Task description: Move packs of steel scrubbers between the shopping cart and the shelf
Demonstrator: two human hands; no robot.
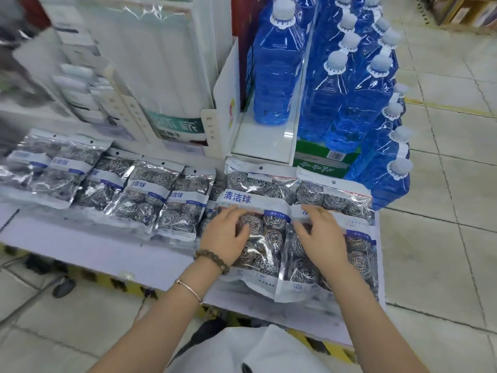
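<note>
— What takes the most space here?
— The low white shelf (94, 246). At its right end stand many blue bottles (277, 76) with pale caps, and below them sits a green box (322, 157).
— And the packs of steel scrubbers?
— A row of packs (145, 195) lies flat on the shelf and they overlap one another. Two more are at the right end, side by side: the left pack (258, 200) and the right pack (357, 254).
— What do the hands do?
— The left hand (224, 235) rests palm down on the left pack, and the right hand (324, 238) on the right pack. The fingers are spread and a little bent. They press on top and do not pinch.
— Anything small?
— A bead bracelet (212, 258) on the left wrist.
</note>
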